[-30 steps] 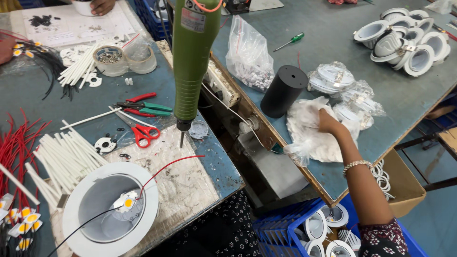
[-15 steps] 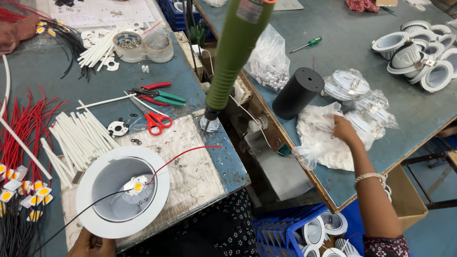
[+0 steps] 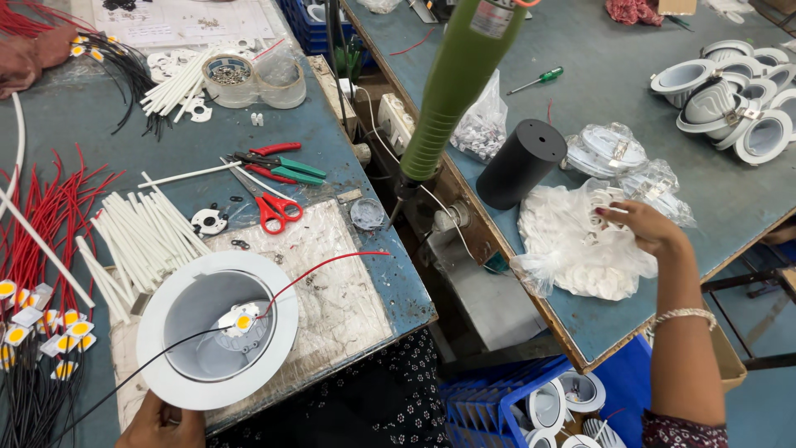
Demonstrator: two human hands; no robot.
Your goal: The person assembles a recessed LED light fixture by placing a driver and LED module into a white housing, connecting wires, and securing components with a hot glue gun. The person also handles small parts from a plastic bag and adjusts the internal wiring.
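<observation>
Workbench (image 3: 356,178) with blue top, seen from above; left hand (image 3: 162,421) at the bottom edge, fingers closed on the near rim of a white round lamp housing (image 3: 217,338), which rests on a clear plastic sheet (image 3: 332,290) at the front of the bench; inside the housing, a small plate with a yellow chip (image 3: 240,319), from which a red wire (image 3: 327,264) runs right and a black wire (image 3: 116,386) runs left; right hand (image 3: 643,226) well apart from the left, raised over the second bench (image 3: 613,58), fingers pinched on a small white part (image 3: 605,202) above a plastic bag of white parts (image 3: 572,249); black cylinder (image 3: 521,163) just beside that bag; green power screwdriver (image 3: 456,91) hanging between the benches, tip pointing down near the first bench's right edge; red scissors (image 3: 269,206) and pliers (image 3: 278,163) behind the housing; white tubes (image 3: 141,236) to its left; red wires (image 3: 46,220) at the far left; white lamp rings (image 3: 730,104) stacked at the far right.
</observation>
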